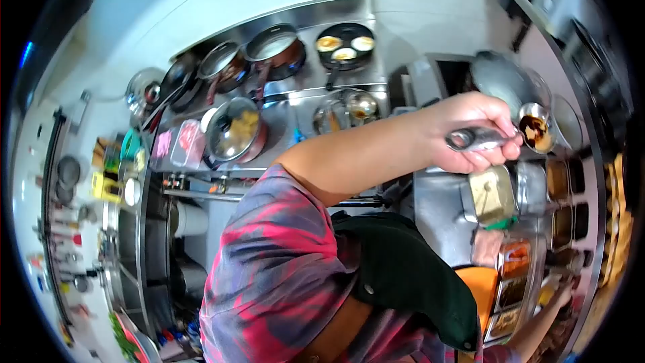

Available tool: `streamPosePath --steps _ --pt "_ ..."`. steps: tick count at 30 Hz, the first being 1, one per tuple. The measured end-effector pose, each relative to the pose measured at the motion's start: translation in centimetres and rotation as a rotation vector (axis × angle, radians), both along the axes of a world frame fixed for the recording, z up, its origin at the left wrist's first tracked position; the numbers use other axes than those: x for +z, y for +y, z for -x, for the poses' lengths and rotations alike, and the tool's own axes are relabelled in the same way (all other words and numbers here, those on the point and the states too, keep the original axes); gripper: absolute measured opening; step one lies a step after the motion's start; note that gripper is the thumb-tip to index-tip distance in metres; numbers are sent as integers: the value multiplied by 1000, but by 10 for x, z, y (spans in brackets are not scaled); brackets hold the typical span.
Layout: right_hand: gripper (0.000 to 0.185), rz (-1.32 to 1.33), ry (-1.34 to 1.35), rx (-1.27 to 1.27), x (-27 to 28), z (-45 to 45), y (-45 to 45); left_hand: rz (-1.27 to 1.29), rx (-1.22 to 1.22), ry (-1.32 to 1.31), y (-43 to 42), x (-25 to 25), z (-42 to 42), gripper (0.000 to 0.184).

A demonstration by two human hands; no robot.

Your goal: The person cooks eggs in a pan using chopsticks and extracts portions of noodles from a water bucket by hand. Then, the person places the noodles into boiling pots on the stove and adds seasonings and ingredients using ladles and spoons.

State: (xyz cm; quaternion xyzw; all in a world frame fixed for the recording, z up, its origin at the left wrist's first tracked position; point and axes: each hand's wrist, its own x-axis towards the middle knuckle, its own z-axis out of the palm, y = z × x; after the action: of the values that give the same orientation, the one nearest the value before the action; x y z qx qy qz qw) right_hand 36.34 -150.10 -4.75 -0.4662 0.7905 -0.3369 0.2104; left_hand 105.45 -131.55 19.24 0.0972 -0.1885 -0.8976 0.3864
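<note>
My left hand (480, 131) is closed around the handle of a metal ladle (476, 138), the arm stretched across to the right. Just past my fingers is a round metal bowl (535, 131) with dark brown sauce; my hand hides whether the handle joins it. Below the wrist stands a square metal container (490, 195) of pale yellowish contents. At the lower right edge, my right hand (564, 290) reaches near a yellowish object (545, 294) and dark containers. Its fingers are too small and unclear to read.
Fried eggs sit in a black pan (345, 50) on the stove, beside two brown saucepans (274, 44). A lidded pot (235, 131) of yellow pieces stands nearer. Food trays (516, 259) line the right counter. Shelving (139, 242) stands at left.
</note>
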Motion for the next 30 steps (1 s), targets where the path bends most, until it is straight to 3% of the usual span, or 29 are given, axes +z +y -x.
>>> streamPosePath --steps 1,3,5,7,9,13,17,21,24,25,27,29,30 --pt "48 -34 287 -110 17 -13 14 -17 28 40 13 0 -22 14" --pt "57 -54 555 -278 46 -41 41 61 162 56 45 8 -66 16" --pt "55 125 614 -402 36 -36 44 54 377 4 74 14 -106 18" --pt "54 251 635 -369 53 -86 71 47 794 -245 105 13 -157 46" --pt "50 401 635 -290 61 -121 92 131 592 -75 126 17 -217 51" --pt "39 501 621 -118 76 -212 140 55 870 -215 186 24 -340 54" --pt "32 471 708 -18 80 -294 189 24 1022 -273 241 14 -464 49" --pt "28 589 658 277 84 -380 240 -240 1189 -529 280 -29 -573 21" --pt "24 590 654 483 76 -435 282 -471 1220 -1062 295 -72 -616 13" --pt "23 585 621 558 77 -456 300 -494 1212 -1269 298 -87 -623 14" --pt "23 450 607 575 82 -488 333 -612 858 -1676 306 -115 -657 7" --pt "26 485 543 582 73 -495 353 -555 135 -2232 298 -123 -676 14" --pt "26 431 570 554 68 -491 359 -346 -219 -2419 292 -127 -678 18"
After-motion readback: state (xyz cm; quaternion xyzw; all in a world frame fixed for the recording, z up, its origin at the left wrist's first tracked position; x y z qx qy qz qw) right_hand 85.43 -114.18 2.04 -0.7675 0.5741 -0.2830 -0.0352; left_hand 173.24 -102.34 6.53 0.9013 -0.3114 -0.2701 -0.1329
